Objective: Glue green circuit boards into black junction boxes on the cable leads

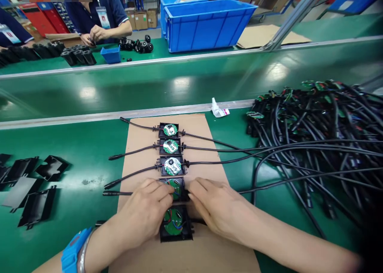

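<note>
Several small black plastic boxes stand in a column on brown cardboard, each with a round circuit board and black cables out of both sides. My left hand point(151, 203), fingers bent and closed, presses at the left edge of a green circuit board point(177, 188) in the second-nearest box. At that box's right side my right hand point(214, 203) pinches the black cable point(247, 191) where it enters; the fingertips partly hide the spot. The nearest box point(176, 238) holds a green board point(173, 221) with red and blue wires. Farther away, a box point(164, 170) carries a white-faced board point(172, 166).
Empty black cases point(37, 201) lie at left on the green table. A tangled heap of cables with boards point(317, 125) covers the right side. A small white tube point(218, 109) lies near the back rail. Beyond are blue bins point(206, 27) and a co-worker's hands point(97, 34).
</note>
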`<state>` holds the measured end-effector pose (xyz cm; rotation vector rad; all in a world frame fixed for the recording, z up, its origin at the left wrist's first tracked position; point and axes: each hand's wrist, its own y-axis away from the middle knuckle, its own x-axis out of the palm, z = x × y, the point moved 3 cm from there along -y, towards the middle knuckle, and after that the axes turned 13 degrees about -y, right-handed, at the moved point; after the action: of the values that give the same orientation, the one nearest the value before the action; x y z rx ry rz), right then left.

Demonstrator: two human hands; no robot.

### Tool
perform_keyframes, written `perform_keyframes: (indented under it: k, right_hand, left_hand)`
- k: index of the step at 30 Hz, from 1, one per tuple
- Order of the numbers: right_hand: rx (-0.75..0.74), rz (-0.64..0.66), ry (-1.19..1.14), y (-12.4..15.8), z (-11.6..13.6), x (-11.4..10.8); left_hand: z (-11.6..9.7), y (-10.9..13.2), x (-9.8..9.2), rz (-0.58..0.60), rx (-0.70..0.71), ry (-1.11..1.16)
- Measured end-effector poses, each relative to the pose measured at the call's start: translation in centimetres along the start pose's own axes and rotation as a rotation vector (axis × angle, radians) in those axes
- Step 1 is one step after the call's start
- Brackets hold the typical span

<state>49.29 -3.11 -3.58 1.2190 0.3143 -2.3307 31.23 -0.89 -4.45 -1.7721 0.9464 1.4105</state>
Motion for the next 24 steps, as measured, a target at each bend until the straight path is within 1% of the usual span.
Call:
perform_keyframes:
  k: [2, 4, 6, 8, 10, 12, 15, 17, 20, 22, 24]
  right_hand:
    - [-0.04, -0.149, -0.039, 0.0, -0.6, 0.9]
    - [-0.022, -0.252, -0.091, 0.2, -1.3, 1.6]
    - [0.025, -0.259, -0.102, 0.4, -1.9, 1.9]
    - [0.061, -0.206, -0.067, 0.5, -2.1, 1.9]
    - [0.061, -0.166, -0.033, 0.6, -2.0, 1.7]
    - [0.024, -0.194, -0.041, 0.5, -1.4, 1.5]
    - [-0.042, -0.291, -0.112, 0.4, -0.7, 1.8]
    - [-0.024, -0.32, -0.128, 0.5, -0.7, 2.1]
    - [0.075, -0.27, -0.076, 0.8, -1.4, 2.3]
    - [0.111, -0.181, -0.013, 0.9, -1.7, 2.1]
    - [0.109, -0.077, 0.047, 0.8, -1.8, 1.8]
  left_hand:
    - [0.0, 0.1, 0.1, -0.006, -0.01, 0.026]
    - [0.0, 0.1, 0.2, -0.01, -0.018, 0.042]
    - [-0.1, 0.2, 0.2, -0.011, -0.018, 0.044]
    - [-0.2, 0.2, 0.2, -0.01, -0.021, 0.034]
    - [-0.2, 0.2, 0.2, -0.01, -0.021, 0.031]
    - [-0.2, 0.2, 0.2, -0.013, -0.022, 0.039]
    - [-0.2, 0.2, 0.4, -0.016, -0.028, 0.053]
    - [-0.1, 0.2, 0.6, -0.011, -0.031, 0.05]
    - [-0.1, 0.2, 0.7, -0.003, -0.028, 0.036]
    - [-0.1, 0.1, 0.5, 0.006, -0.027, 0.033]
    - [-0.2, 0.0, 0.3, 0.038, -0.024, 0.034]
